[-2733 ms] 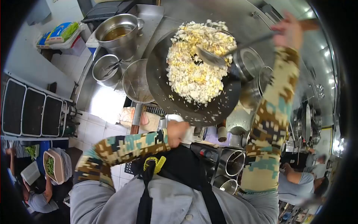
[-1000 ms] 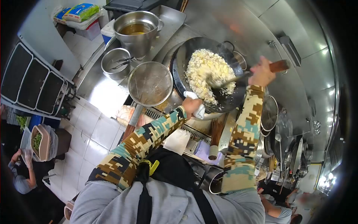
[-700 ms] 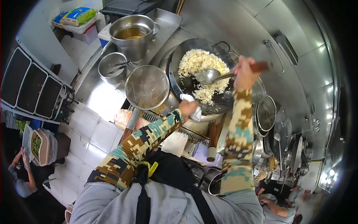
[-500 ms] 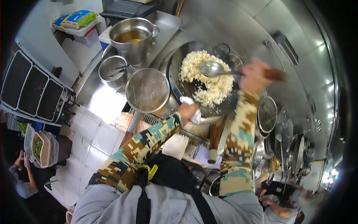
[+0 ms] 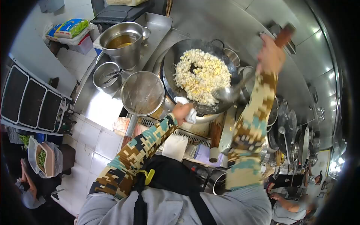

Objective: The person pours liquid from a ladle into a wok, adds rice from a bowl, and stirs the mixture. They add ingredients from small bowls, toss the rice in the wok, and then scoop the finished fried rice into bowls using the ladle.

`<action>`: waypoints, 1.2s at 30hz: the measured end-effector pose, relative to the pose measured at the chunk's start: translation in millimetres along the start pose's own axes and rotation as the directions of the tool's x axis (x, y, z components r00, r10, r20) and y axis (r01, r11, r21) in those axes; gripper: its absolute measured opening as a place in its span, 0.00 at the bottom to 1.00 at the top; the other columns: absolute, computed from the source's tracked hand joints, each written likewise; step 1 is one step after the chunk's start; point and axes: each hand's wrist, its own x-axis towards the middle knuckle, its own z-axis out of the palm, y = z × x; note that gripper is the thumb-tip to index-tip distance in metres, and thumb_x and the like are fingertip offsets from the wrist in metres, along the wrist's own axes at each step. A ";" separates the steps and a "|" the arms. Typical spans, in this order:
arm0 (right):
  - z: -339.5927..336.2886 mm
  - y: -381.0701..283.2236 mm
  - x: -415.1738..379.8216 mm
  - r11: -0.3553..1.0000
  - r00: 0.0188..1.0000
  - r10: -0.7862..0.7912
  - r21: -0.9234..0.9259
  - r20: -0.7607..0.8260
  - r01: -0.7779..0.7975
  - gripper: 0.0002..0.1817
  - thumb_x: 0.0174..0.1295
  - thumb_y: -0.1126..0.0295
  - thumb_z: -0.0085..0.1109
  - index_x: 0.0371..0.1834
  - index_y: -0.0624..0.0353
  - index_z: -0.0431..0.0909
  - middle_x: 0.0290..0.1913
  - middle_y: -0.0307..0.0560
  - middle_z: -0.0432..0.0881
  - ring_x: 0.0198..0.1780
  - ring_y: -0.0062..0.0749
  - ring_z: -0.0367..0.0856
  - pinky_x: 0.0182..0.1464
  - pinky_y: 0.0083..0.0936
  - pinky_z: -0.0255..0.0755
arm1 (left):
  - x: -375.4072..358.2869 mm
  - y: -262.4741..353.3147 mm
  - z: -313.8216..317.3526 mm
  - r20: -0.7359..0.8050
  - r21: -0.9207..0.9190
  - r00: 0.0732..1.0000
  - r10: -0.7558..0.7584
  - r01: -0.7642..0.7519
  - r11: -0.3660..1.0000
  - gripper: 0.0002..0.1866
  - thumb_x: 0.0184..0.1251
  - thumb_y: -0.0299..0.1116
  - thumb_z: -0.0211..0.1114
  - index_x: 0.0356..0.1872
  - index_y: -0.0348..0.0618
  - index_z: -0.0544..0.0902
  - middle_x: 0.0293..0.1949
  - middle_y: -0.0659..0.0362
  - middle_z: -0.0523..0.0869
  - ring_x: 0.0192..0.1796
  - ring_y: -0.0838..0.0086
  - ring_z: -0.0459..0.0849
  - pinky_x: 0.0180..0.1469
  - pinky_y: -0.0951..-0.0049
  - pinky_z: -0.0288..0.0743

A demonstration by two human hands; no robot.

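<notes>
A dark wok [image 5: 170,71] on the stove holds a heap of loose white and yellow food [image 5: 202,73], which looks like rice with egg. My left hand [image 5: 182,112] is closed round a white cloth [image 5: 191,117] at the wok's near edge. Up at the right, my right hand [image 5: 270,56] grips the wooden handle of a metal ladle [image 5: 225,95]. The ladle's bowl is at the lower right side of the food, inside the wok.
A strainer [image 5: 142,93] lies left of the wok, with a pot of yellow liquid [image 5: 122,45] and a smaller pot [image 5: 107,77] behind. Pans and utensils [image 5: 287,127] stand at right. Other people are at lower left [image 5: 30,191] and lower right [image 5: 290,208].
My right hand has moved up and outward, and the ladle's bowl has gone from the top of the food to its lower right side. The food is spread differently, filling the former gap.
</notes>
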 end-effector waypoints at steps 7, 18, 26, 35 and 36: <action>2.1 34.1 -20.0 0.970 0.999 0.006 0.243 0.039 -0.016 0.10 0.55 0.73 0.65 0.23 0.56 0.71 0.15 0.35 0.67 0.12 0.19 0.63 0.16 0.20 0.59 | 8.1 -8.2 -1.5 0.008 0.027 0.999 -0.052 0.051 0.998 0.12 0.65 0.29 0.56 0.41 0.27 0.78 0.33 0.51 0.83 0.31 0.64 0.85 0.31 0.62 0.81; 7.2 48.4 -25.3 0.961 0.988 -0.085 0.253 -0.126 0.115 0.09 0.56 0.74 0.62 0.23 0.59 0.70 0.15 0.37 0.69 0.12 0.22 0.65 0.16 0.22 0.61 | -8.1 0.3 5.0 -0.036 -0.028 0.999 0.034 -0.035 0.999 0.11 0.62 0.29 0.58 0.37 0.28 0.80 0.34 0.49 0.85 0.32 0.63 0.85 0.32 0.63 0.81; 0.5 54.4 2.0 0.958 0.941 -0.053 0.250 -0.335 0.143 0.10 0.53 0.72 0.64 0.22 0.61 0.72 0.12 0.38 0.67 0.11 0.26 0.66 0.16 0.24 0.64 | 4.0 -11.2 2.9 -0.040 -0.144 0.999 0.021 -0.026 0.989 0.08 0.61 0.28 0.59 0.31 0.31 0.79 0.26 0.54 0.82 0.25 0.67 0.82 0.25 0.62 0.75; -59.1 58.1 50.2 0.957 0.885 0.031 0.269 -0.465 0.107 0.11 0.55 0.70 0.62 0.33 0.69 0.77 0.22 0.47 0.75 0.16 0.30 0.71 0.18 0.29 0.65 | 57.7 -43.5 -38.3 0.401 0.497 0.769 0.497 -0.639 0.587 0.12 0.57 0.28 0.62 0.35 0.25 0.79 0.31 0.51 0.84 0.33 0.65 0.84 0.31 0.61 0.78; -48.1 83.7 38.1 0.964 0.872 0.069 0.257 -0.484 0.067 0.11 0.55 0.70 0.62 0.33 0.69 0.77 0.23 0.47 0.75 0.16 0.30 0.70 0.18 0.28 0.66 | 93.3 -73.6 -60.0 0.575 0.517 0.599 0.557 -0.794 0.320 0.14 0.57 0.29 0.62 0.36 0.24 0.79 0.32 0.51 0.84 0.35 0.65 0.85 0.32 0.61 0.79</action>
